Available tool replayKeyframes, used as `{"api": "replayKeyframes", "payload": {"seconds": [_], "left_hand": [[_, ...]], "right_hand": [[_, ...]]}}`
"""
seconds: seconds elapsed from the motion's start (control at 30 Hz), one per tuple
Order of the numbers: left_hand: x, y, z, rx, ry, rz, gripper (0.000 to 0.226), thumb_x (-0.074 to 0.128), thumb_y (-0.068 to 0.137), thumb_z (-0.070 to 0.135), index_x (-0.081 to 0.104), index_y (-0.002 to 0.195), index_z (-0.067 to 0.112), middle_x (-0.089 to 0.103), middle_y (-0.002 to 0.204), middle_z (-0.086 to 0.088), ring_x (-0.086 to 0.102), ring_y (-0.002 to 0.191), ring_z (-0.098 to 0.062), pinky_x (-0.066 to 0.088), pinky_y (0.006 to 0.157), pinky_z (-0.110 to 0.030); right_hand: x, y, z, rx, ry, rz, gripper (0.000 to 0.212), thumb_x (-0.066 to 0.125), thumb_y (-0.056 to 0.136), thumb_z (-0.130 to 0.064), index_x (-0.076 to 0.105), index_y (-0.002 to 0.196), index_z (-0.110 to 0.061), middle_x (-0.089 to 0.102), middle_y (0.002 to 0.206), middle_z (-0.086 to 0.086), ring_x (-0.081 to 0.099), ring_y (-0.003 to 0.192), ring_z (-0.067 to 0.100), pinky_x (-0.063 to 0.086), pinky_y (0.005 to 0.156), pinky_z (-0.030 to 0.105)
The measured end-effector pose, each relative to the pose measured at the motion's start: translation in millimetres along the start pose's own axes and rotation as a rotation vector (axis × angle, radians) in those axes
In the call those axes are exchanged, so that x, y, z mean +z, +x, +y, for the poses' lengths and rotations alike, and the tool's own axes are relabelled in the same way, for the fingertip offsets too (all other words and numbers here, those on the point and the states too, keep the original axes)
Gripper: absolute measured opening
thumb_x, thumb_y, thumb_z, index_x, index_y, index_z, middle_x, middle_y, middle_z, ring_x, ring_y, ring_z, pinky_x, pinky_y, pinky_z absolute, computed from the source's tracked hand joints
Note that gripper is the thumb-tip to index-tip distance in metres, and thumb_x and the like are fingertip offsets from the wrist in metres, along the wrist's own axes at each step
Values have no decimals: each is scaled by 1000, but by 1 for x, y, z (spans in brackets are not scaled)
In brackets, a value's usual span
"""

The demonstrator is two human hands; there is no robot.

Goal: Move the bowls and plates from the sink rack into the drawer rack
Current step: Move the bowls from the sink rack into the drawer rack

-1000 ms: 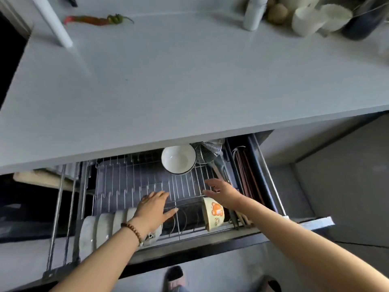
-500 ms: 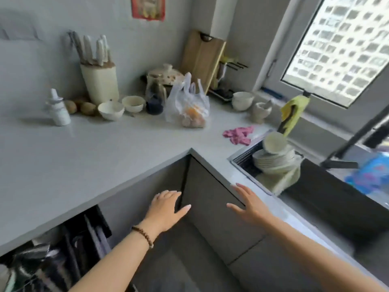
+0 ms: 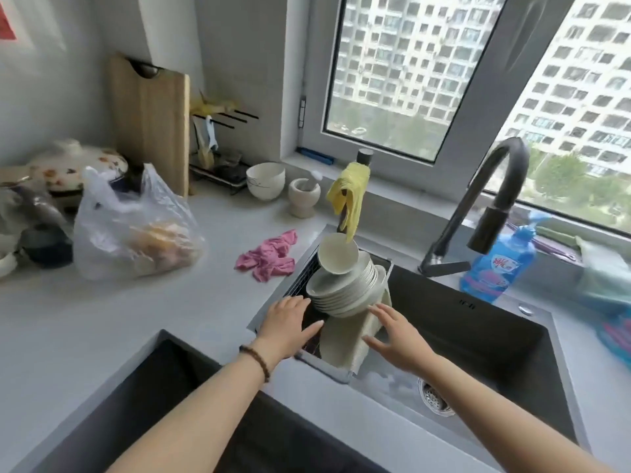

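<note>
The grey counter (image 3: pixel 102 319) fills the left side. The dark sink (image 3: pixel 478 336) fills the right side, with a black tap (image 3: pixel 478 206) at its 12 o'clock. A see-through plastic bag (image 3: pixel 133 227) with food in it sits on the counter at 9 o'clock from the sink.

The sink rack (image 3: pixel 302 273) sits in the left end of the sink. In it is a stack of white plates (image 3: pixel 345 295), leaning over. A white bowl (image 3: pixel 338 253) leans on the stack at its 12 o'clock. One big plate (image 3: pixel 341 343) stands on its edge at 6 o'clock from the stack.

The left hand (image 3: pixel 290 324) is at 8 o'clock from the stack, palm down over the rack. Its fingers are straight and close together, with the thumb out. I cannot tell if they touch the plates. The right hand (image 3: pixel 396 334) is at 4 o'clock from the stack, beside the big plate. Its fingers are straight and a little apart. Neither hand grips anything.

A blue bottle (image 3: pixel 498 264) stands at 3 o'clock from the stack. A pink cloth (image 3: pixel 269 256) lies at 10 o'clock from it.
</note>
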State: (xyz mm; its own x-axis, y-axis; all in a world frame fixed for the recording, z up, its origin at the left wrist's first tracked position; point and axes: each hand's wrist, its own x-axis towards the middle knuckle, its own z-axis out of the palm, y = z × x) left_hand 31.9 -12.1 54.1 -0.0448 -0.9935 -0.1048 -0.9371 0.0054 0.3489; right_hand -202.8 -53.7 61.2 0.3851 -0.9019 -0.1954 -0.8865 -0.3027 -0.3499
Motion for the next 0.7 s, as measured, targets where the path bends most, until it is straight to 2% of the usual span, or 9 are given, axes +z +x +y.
{"api": "replayKeyframes", "payload": {"seconds": [0.23, 0.3, 0.4, 0.5, 0.6, 0.7], "left_hand": [[4, 141, -21, 151, 99, -110, 61, 37, 95, 48, 20, 148, 23, 19, 157, 3, 15, 145, -26, 13, 119, -41], [10, 170, -26, 198, 151, -142, 57, 37, 96, 46, 22, 147, 24, 21, 156, 5, 14, 144, -28, 15, 118, -43], [21, 202, -36, 290, 221, -170, 53, 40, 96, 42, 26, 145, 25, 24, 155, 5, 9, 146, -21, 18, 117, -43], [32, 225, -42, 358, 254, -217, 51, 42, 97, 36, 28, 144, 24, 26, 154, 5, 7, 146, -17, 14, 116, -43], [45, 242, -46, 388, 232, -239, 48, 44, 96, 32, 34, 142, 22, 30, 153, 4, 12, 145, -17, 17, 115, -40], [54, 255, -49, 426, 237, -217, 37, 46, 95, 28, 46, 131, 19, 45, 141, 1, 32, 136, -20, 27, 108, -35]], "right_hand": [[4, 97, 2, 38, -27, 16, 68, 54, 91, -50, 27, 150, -28, 16, 160, -3, 20, 146, 17, 18, 119, 32], [6, 120, 6, 29, -64, 20, 67, 52, 91, -52, 26, 149, -31, 12, 161, -6, 11, 148, 17, 13, 120, 34], [9, 142, 15, 21, -127, -17, 63, 50, 92, -52, 27, 148, -34, 6, 162, -9, -2, 150, 17, 4, 120, 35], [14, 152, 23, 27, -147, -45, 60, 49, 92, -54, 31, 146, -36, 3, 162, -11, -9, 149, 20, 1, 120, 37], [20, 157, 27, 25, -134, -47, 55, 50, 92, -53, 36, 143, -38, 3, 161, -14, -10, 149, 24, 1, 120, 40], [23, 160, 30, 8, -127, -32, 51, 52, 91, -53, 44, 138, -35, 10, 160, -12, -7, 149, 27, 5, 121, 42]]}}
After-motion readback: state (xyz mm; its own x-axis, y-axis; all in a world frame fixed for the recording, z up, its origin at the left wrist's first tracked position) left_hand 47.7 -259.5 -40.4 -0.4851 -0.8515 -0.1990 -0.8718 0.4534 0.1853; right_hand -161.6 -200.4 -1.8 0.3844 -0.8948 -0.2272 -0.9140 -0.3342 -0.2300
